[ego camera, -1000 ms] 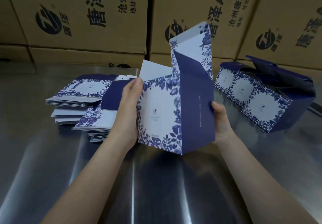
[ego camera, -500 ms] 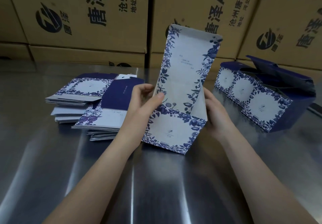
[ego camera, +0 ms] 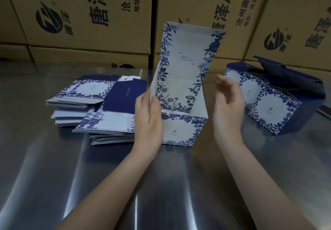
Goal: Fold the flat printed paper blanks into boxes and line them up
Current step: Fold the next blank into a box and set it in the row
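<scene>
**Item in hand:** half-formed box (ego camera: 179, 131), blue-and-white floral print, standing at the centre of the steel bench (ego camera: 107, 185) with its base on the surface. Front and side walls are raised. The tall lid panel (ego camera: 186, 50) stands upright at the back, leaving the interior open to view.

**Left hand** (ego camera: 148, 122): clamped on the box's left wall, thumb at the inner edge, steadying it.

**Right hand** (ego camera: 230, 108): free, fingers loosely spread, holding nothing. It is just beside the right wall, not touching it, and slightly blurred.

**Stock, left:** flat blanks (ego camera: 100, 109) in loose overlapping stacks, just beside the left hand.

**Output, right:** finished boxes (ego camera: 272, 113) in a short row, touching one another, dark top flaps raised.

**Background:** brown shipping cartons (ego camera: 80, 24) with printed logos, stacked behind the bench.

**Step, as judged:** the body is erected and the closures are pending. Whether the bottom is locked cannot be seen.

**Next move, as judged:**
- The right hand should meet the right wall while the left holds firm.
- The corners need squaring.
- The box can then join the near end of the row, front facing the same way.
- Thin card of this kind probably creases off its scores under uneven pressure.
</scene>
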The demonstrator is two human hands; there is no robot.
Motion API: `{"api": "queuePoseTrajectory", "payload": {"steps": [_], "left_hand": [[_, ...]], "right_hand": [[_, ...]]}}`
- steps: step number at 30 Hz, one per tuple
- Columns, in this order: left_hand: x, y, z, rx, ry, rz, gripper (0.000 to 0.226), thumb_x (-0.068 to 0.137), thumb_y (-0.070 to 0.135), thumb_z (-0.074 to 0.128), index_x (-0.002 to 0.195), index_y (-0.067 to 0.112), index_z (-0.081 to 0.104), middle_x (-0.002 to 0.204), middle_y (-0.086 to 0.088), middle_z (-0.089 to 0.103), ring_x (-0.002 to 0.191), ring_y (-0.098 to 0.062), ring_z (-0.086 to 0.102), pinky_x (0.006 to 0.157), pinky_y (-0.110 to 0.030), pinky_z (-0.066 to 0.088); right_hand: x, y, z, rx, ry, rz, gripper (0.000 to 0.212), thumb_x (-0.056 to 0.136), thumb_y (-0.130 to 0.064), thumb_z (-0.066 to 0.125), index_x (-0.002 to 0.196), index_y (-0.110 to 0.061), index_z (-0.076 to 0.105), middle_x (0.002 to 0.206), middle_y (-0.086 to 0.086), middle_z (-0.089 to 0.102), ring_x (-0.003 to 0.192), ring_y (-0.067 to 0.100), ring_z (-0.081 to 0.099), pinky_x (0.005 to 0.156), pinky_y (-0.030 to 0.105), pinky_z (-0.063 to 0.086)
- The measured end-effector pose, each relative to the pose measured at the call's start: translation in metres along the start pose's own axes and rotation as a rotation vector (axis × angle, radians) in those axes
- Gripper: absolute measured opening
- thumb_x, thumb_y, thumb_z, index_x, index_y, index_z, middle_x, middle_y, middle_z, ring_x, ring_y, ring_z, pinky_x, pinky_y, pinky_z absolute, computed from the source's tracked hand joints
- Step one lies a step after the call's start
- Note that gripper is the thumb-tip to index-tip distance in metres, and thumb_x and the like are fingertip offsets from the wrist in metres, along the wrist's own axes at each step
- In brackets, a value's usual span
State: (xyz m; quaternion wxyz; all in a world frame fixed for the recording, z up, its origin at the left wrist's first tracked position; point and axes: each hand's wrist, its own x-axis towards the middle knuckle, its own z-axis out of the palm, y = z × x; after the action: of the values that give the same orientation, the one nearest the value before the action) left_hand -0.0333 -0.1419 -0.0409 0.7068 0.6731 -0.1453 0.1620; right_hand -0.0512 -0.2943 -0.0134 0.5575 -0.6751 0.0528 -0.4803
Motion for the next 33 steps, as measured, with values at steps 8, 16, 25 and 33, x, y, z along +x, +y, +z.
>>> {"api": "queuePoseTrajectory", "payload": {"steps": [8,16,25,33], "left_hand": [[-0.004,-0.007,0.004,0.014,0.017,0.090,0.044,0.106,0.030,0.034,0.146,0.016,0.042,0.144,-0.005,0.053,0.134,-0.013,0.047,0.109,-0.035,0.038],[-0.007,-0.017,0.004,-0.028,0.001,0.111,0.052,0.100,0.040,0.033,0.145,0.016,0.044,0.142,-0.007,0.054,0.134,-0.023,0.047,0.109,-0.045,0.038],[-0.011,-0.024,0.008,-0.030,-0.107,0.218,0.048,0.101,0.029,0.034,0.145,0.044,0.021,0.159,0.016,0.026,0.147,0.001,0.020,0.123,-0.035,0.020],[-0.015,-0.021,0.005,-0.078,-0.185,0.098,0.072,0.089,0.013,0.036,0.137,0.064,0.020,0.157,0.027,0.026,0.144,0.006,0.023,0.123,-0.039,0.021]], "right_hand": [[-0.046,-0.044,0.012,-0.011,-0.249,-0.777,0.031,0.081,0.013,0.041,0.088,0.004,0.070,0.088,0.013,0.068,0.085,0.021,0.064,0.078,0.028,0.051],[-0.037,-0.047,0.013,-0.081,-0.183,-0.360,0.033,0.080,0.010,0.045,0.094,-0.008,0.069,0.091,0.000,0.068,0.090,0.010,0.065,0.086,0.030,0.054],[-0.003,-0.049,0.023,-0.570,-0.557,0.064,0.038,0.092,-0.014,0.043,0.117,-0.027,0.068,0.110,-0.005,0.069,0.074,-0.001,0.057,0.058,0.002,0.042],[0.005,-0.036,0.063,-1.185,-1.264,0.129,0.029,0.103,-0.017,0.039,0.119,-0.002,0.058,0.110,0.016,0.059,0.093,0.026,0.053,0.069,0.027,0.038]]}}
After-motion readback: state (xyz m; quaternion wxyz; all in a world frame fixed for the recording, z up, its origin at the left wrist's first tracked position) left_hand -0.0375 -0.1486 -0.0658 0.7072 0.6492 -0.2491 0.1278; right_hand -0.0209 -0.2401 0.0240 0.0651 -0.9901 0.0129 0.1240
